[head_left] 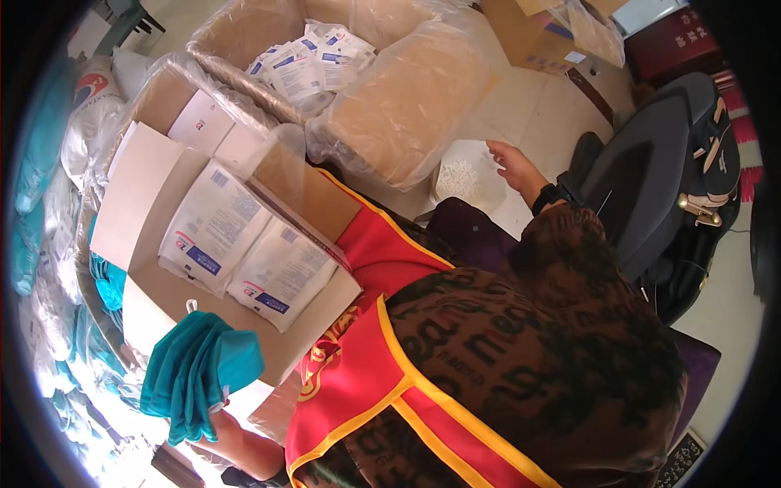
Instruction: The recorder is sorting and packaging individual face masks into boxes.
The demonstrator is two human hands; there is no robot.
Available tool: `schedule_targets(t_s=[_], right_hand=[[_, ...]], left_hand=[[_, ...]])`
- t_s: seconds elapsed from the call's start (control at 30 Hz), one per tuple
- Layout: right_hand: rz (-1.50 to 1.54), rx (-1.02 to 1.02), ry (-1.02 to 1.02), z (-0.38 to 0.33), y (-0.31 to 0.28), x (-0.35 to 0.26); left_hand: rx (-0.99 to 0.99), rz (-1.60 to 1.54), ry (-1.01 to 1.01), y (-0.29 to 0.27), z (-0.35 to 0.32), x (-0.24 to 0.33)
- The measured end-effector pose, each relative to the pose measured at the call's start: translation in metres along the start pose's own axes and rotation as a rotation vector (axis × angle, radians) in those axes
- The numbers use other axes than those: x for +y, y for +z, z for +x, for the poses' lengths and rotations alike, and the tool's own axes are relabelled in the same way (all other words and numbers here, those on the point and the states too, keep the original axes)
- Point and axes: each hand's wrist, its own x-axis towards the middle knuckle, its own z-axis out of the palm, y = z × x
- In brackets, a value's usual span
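The left hand (pixel 213 411) is hidden under the bunched teal cloth (pixel 199 374) it grips, at seven o'clock. The right hand (pixel 511 165) is spread open at one o'clock, just beside a bag of small white pieces (pixel 460 177). White sealed packets (pixel 244 244) lie in the cardboard box (pixel 305 195) above the cloth.

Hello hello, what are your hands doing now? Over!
Left hand grips teal cloth beside packet box. Right hand open over white bag. Nothing blocking.
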Motion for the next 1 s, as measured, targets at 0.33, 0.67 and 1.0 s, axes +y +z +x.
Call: schedule_targets(t_s=[0.33, 0.67, 1.0], right_hand=[[0.034, -0.377, -0.281, -0.021, 0.037, -0.056], [-0.350, -1.216, -1.606, -0.297, 0.232, -0.188], [-0.639, -1.403, -1.306, -0.342, 0.252, -0.213]], left_hand=[[0.203, -0.447, -0.519, 0.033, -0.004, 0.043], [0.068, -1.374, -0.789, 0.053, 0.012, 0.063], [-0.253, -0.673, -0.217, 0.055, 0.033, 0.079]])
